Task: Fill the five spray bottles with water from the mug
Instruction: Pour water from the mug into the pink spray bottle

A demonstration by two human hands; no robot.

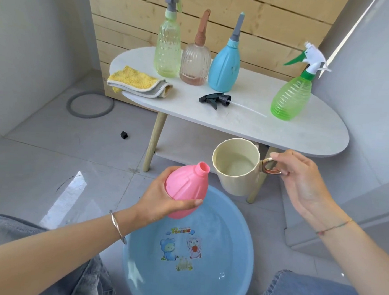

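The left hand gripped the uncapped pink spray bottle, tilted, above the blue basin. The right hand pinched the handle of the cream mug, which held water, just beside the bottle's neck. Four capped spray bottles stood on the white table, with a black trigger head lying among them.

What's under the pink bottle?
A blue basin, with clear water and cartoon stickers on its bottom. The pink bottle and the left hand holding it cover part of the basin's far rim, so that bit can't be seen.
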